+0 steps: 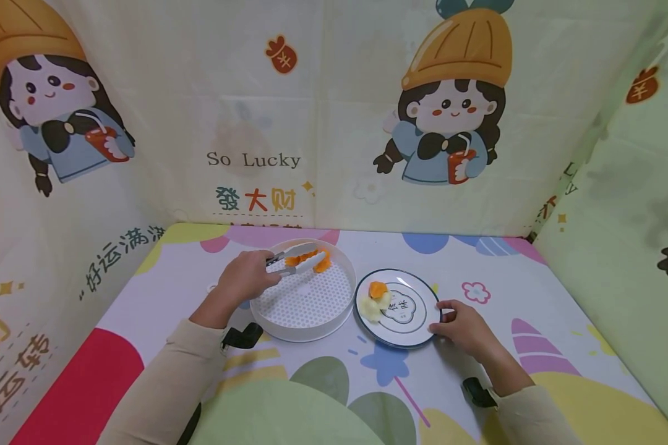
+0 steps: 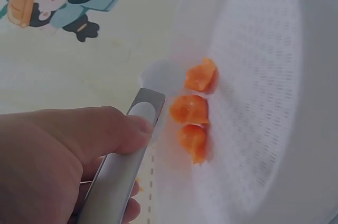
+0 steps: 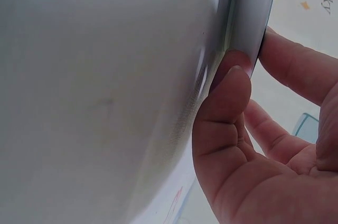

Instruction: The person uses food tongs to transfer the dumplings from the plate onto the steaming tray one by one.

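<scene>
Orange pieces [image 2: 189, 110], with tongs [image 2: 113, 182]

Orange pieces: 3, in white basket [image 1: 303, 309]; probably light, soft, slippery, best pinched gently mid-body. Left hand [image 1: 247, 276]: fingers grasping tongs. Right hand [image 1: 467, 327]: fingers pinching plate [image 1: 389, 334] rim; likely hard, breakable.

White basket [image 1: 300, 306] (its floor dotted all over), orange chunks [image 2: 189, 109], blue-rimmed white plate [image 1: 417, 327], silvery tongs [image 2: 117, 176], beige sleeves [image 1: 161, 377]

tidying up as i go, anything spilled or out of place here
Nothing stands out: orange pieces lie inside the white tray, the orange chunk and pale pieces lie on the plate, and no spill shows on the table.
</scene>
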`<action>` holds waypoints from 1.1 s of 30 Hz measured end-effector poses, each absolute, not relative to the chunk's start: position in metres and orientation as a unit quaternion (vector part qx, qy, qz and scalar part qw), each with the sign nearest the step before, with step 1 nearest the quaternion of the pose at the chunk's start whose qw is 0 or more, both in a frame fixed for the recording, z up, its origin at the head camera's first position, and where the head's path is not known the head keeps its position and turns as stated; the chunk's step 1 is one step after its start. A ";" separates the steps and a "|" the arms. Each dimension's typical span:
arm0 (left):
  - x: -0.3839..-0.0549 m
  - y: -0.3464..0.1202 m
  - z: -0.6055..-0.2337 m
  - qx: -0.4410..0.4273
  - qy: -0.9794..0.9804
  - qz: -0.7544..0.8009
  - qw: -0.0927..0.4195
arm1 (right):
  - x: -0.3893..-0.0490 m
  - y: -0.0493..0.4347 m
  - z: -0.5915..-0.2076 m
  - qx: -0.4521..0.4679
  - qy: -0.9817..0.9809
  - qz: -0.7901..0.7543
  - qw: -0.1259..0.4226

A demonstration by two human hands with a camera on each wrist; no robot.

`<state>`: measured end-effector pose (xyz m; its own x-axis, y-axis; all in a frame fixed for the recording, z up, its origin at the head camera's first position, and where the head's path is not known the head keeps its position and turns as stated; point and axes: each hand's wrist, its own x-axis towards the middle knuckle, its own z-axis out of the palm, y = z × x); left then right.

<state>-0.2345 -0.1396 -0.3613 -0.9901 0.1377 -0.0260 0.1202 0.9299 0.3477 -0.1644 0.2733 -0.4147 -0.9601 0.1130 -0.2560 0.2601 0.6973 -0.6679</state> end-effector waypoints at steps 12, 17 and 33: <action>-0.224 -0.125 -0.343 0.089 0.976 0.196 0.023 | -0.165 0.273 -0.414 0.104 0.918 -0.371 0.098; -0.219 -0.114 -0.342 0.113 0.974 0.197 0.023 | -0.166 0.272 -0.415 0.107 0.917 -0.371 0.099; -0.206 -0.079 -0.342 0.202 0.961 0.183 0.056 | -0.166 0.272 -0.413 0.099 0.919 -0.368 0.100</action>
